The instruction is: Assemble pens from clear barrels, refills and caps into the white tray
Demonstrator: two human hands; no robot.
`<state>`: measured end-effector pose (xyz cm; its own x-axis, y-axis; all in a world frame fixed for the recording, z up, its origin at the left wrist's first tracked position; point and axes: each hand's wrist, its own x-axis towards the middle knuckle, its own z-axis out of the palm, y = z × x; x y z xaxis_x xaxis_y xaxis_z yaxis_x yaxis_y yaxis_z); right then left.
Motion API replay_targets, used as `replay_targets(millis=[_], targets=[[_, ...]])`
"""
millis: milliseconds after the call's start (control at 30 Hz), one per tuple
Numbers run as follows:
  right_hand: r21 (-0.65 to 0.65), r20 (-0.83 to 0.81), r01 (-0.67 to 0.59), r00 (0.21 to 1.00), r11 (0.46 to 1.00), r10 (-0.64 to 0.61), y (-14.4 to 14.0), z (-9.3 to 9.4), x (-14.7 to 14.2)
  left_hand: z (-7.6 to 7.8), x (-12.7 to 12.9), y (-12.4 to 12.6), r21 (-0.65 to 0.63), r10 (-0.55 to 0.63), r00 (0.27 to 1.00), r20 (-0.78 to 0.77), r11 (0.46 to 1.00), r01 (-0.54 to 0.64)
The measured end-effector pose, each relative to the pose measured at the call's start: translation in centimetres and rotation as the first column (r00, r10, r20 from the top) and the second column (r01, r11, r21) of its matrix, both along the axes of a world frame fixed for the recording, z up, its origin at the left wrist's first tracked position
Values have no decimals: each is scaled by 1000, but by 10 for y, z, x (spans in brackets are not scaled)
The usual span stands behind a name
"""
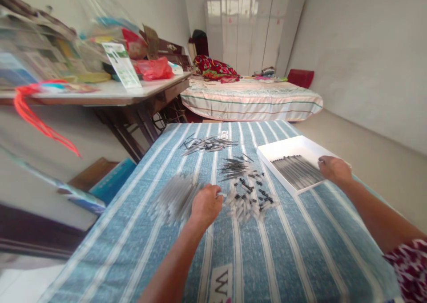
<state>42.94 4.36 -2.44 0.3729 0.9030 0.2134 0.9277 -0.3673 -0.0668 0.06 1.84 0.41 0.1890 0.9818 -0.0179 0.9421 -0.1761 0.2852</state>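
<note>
My left hand (207, 203) is closed, fingers curled together, between a heap of translucent pen barrels (175, 198) and a scatter of clear and black pen caps (248, 198). Whatever is in its fingers is too blurred to make out. My right hand (335, 169) is over the right side of a shallow white box (280, 147), its fingers pressed together; what they grip is hidden. Inside the box lies a row of pens (298, 171), side by side with dark ends at the far side. Dark-tipped refills (235, 167) lie behind the caps.
Another pile of thin refills (210, 143) lies farther back on the striped blue tablecloth (147, 249). To the left stands a side table (156, 89) with bags, a card and a hanging red cord (43, 125). A bed (250, 98) is behind.
</note>
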Motion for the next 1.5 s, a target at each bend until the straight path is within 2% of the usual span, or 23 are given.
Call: replay_targets(millis=[67, 133, 267, 400, 533, 600, 733, 933, 1033, 1233, 1400, 1500], targets=[[37, 28, -37, 999, 999, 36, -3, 7, -13, -4, 3, 5, 7, -12, 999, -39, 1000, 12], [126, 51, -143, 989, 982, 137, -7, 14, -33, -8, 6, 10, 7, -39, 996, -85, 999, 40], [279, -9, -384, 915, 880, 403, -17, 24, -86, -14, 8, 18, -23, -110, 982, -150, 994, 108], [227, -135, -601, 760, 767, 636, -23, 26, -143, -16, 7, 22, -63, -168, 969, -180, 985, 160], [151, -246, -694, 664, 704, 706, -18, 22, -190, -16, 3, 21, -86, -200, 964, -173, 978, 188], [82, -271, -704, 666, 706, 695, -12, 20, -207, -16, 0, 21, -94, -204, 965, -164, 977, 190], [-51, -238, -669, 729, 742, 641, 2, 17, -233, -20, -6, 20, -105, -182, 978, -103, 980, 171], [-220, -129, -596, 803, 773, 582, 21, 10, -253, -27, -12, 19, -93, -97, 994, 41, 991, 100], [-264, -84, -563, 822, 783, 563, 27, 10, -260, -30, -13, 17, -79, -68, 993, 101, 994, 76], [-351, -9, -547, 814, 761, 581, 35, 15, -269, -38, -15, 18, -34, -20, 973, 228, 999, 29], [-418, 43, -534, 797, 735, 603, 46, 21, -276, -47, -15, 21, -21, 34, 921, 388, 999, -27], [-444, 61, -536, 781, 718, 621, 52, 24, -281, -52, -15, 22, -21, 60, 903, 425, 998, -57]])
